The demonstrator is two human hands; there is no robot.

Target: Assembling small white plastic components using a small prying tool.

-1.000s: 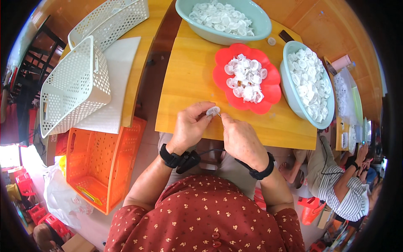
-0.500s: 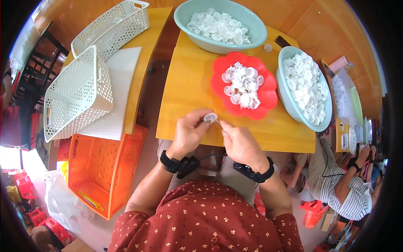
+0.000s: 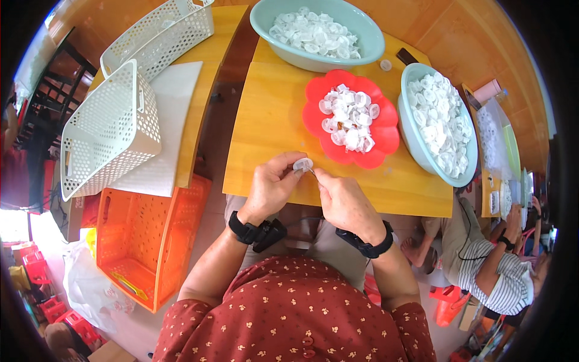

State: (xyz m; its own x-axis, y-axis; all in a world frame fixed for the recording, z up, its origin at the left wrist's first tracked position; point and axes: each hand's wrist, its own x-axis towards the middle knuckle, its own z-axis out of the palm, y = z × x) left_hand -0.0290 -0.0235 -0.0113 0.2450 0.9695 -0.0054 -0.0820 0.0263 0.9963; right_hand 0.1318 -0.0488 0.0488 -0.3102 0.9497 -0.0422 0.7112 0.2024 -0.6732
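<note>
Pinching one whitish disc (image 3: 303,163) in the left hand (image 3: 270,186) above a yellow table's (image 3: 265,114) near edge.
The right hand (image 3: 348,199) grips one thin tool (image 3: 313,173) beside it; beyond stand two pale-blue basins (image 3: 295,53) (image 3: 414,136) and one red bowl (image 3: 386,137), before a brown wall (image 3: 416,24).

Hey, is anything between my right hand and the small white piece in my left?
Only the thin tool held in your right hand lies in the gap to the small white piece in your left hand; nothing else visible stands in the way.
</note>
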